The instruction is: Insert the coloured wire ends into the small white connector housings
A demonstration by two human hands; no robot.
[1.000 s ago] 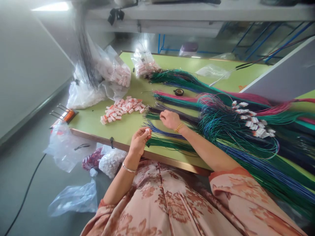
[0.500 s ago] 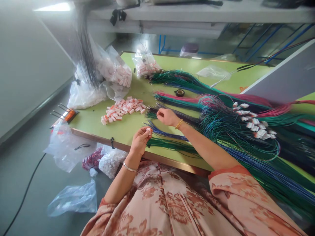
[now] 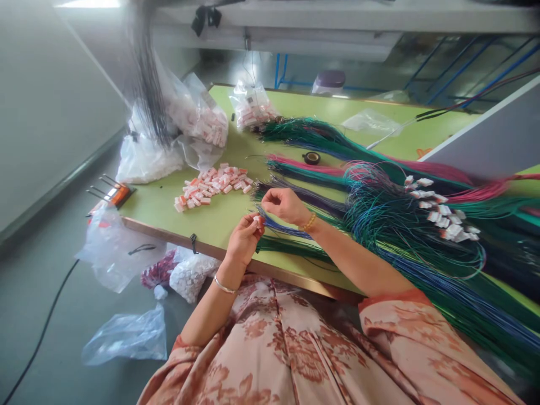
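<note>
— What did the left hand [image 3: 243, 239] have?
— A small white connector [image 3: 257, 221], pinched at the fingertips, just over the near edge of the green table [image 3: 211, 216].
— And the right hand [image 3: 284, 203]?
— Close beside it, fingers pinched above the blue wire bundle [image 3: 282, 226] — a pile of connectors [image 3: 211, 186] lay further left.

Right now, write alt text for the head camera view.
A person's left hand pinches a small white connector while the right hand pinches a thin wire above coloured wire bundles on a green table. A pile of loose connectors lies nearby.
</note>
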